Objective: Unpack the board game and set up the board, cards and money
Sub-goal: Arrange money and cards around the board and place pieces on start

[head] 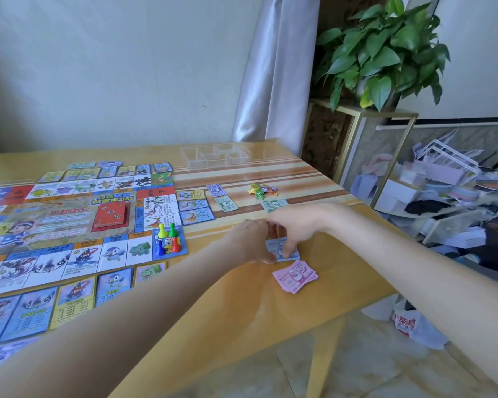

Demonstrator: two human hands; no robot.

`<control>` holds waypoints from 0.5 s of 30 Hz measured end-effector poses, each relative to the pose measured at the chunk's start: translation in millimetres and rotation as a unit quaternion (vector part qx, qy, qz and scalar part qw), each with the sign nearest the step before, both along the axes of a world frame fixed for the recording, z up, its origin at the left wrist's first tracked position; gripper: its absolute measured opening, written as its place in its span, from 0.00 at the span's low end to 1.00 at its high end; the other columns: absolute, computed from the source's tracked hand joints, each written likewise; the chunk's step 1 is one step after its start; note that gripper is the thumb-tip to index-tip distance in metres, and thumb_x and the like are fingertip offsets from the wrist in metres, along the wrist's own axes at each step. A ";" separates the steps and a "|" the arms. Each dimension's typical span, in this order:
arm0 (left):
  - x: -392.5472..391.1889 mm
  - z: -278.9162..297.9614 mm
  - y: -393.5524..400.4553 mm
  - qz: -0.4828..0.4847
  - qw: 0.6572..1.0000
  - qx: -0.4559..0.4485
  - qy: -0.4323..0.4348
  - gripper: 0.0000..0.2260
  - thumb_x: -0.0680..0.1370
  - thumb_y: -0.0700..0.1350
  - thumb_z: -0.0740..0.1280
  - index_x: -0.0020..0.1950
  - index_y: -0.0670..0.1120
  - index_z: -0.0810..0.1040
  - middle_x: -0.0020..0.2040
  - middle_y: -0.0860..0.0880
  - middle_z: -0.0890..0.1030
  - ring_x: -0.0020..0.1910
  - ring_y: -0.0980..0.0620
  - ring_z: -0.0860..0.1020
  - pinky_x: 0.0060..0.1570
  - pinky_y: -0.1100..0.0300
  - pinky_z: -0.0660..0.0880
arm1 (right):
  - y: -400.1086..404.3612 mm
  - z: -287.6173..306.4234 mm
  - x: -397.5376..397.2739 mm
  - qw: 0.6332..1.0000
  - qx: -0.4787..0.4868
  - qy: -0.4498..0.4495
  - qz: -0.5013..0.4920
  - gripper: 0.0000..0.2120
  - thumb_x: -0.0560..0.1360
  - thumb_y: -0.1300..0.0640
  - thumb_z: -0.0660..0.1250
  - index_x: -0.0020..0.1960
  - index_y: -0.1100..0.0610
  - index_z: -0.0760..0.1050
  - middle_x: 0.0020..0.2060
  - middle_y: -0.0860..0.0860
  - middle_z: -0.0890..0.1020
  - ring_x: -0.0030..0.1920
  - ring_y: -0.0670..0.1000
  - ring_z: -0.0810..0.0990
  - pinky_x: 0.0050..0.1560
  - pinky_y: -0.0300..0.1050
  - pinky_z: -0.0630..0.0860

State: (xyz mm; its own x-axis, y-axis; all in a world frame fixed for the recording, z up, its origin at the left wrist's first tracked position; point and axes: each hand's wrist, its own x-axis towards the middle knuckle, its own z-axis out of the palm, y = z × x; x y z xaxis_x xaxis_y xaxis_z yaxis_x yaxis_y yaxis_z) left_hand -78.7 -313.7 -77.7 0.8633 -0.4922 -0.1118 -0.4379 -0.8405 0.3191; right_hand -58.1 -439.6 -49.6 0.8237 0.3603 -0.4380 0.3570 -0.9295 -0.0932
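Both hands on blue banknotes

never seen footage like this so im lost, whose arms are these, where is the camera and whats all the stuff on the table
There is no machine here. A person wears a wide-angle camera on their head, so this one picture looks forward and down along their own arms. On the wooden table lies a board game, with cards set round its edges, a red card deck in the middle, and coloured pawns with a die on one corner. To its right lie small piles of play money: purple, green, and a pink stack. An empty clear tray sits further back. The left hand and right hand meet over a blue stack of notes, fingering it together.
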 end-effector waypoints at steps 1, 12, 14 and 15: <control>0.5 -1.7 0.9 0.000 1.000 -0.010 -0.004 0.23 0.73 0.47 0.71 0.64 0.42 0.70 0.61 0.46 0.76 0.59 0.47 0.74 0.52 0.59 0.70 | 0.5 0.8 0.2 1.000 0.001 0.002 -0.004 0.20 0.69 0.58 0.74 0.53 0.51 0.67 0.47 0.45 0.72 0.49 0.49 0.72 0.47 0.41 0.71; 0.4 -4.4 16.6 0.017 0.998 -0.064 0.024 0.25 0.71 0.50 0.72 0.62 0.42 0.67 0.58 0.46 0.77 0.57 0.48 0.75 0.49 0.59 0.71 | 7.2 2.4 6.3 0.999 -0.037 0.019 -0.006 0.16 0.71 0.57 0.72 0.55 0.53 0.69 0.40 0.44 0.71 0.46 0.50 0.72 0.41 0.40 0.69; -3.1 -4.8 12.6 0.006 0.999 -0.043 -0.007 0.26 0.72 0.50 0.72 0.64 0.42 0.66 0.59 0.46 0.75 0.58 0.48 0.74 0.46 0.61 0.68 | 7.7 4.2 4.5 0.999 -0.045 0.019 -0.009 0.16 0.71 0.57 0.72 0.54 0.54 0.69 0.42 0.45 0.72 0.47 0.50 0.72 0.42 0.40 0.69; -4.6 -4.3 10.6 0.004 0.999 -0.038 -0.016 0.26 0.72 0.50 0.71 0.65 0.42 0.66 0.60 0.45 0.75 0.58 0.48 0.73 0.46 0.62 0.67 | 7.9 4.7 2.8 0.999 -0.045 0.016 -0.010 0.17 0.71 0.57 0.73 0.55 0.55 0.70 0.43 0.46 0.73 0.48 0.50 0.72 0.43 0.40 0.70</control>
